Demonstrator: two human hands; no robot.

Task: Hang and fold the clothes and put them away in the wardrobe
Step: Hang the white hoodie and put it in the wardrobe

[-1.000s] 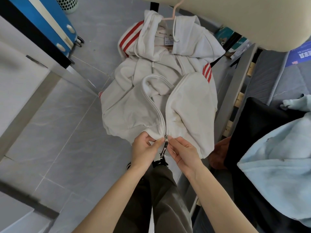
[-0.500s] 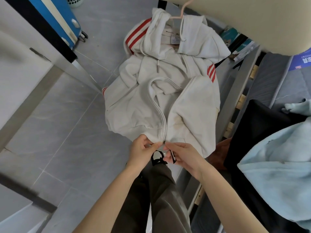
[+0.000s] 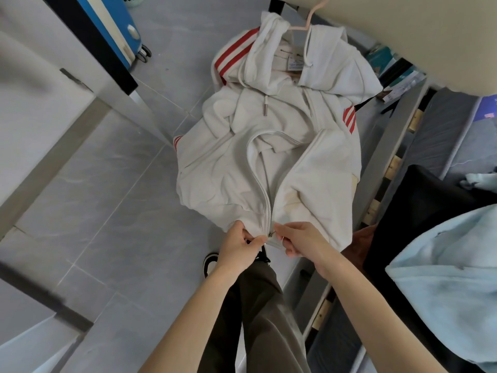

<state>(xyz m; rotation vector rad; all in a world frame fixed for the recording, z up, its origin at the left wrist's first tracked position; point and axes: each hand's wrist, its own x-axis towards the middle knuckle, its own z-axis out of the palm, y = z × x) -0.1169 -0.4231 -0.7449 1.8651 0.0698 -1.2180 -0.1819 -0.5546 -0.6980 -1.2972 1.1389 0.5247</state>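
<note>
Both hands pinch the hoodie hem at the zip's foot, left hand and right hand either side, fingers curled on cloth. Beyond the grip the hoodie hangs from a hanger; right of it lie black clothes and blue clothes.

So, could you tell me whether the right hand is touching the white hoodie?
Touching. The head view shows the right hand pinching the white hoodie at its bottom hem.

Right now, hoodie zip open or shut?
Open: edges gape above the hem, where left hand and right hand pinch the zip.
</note>
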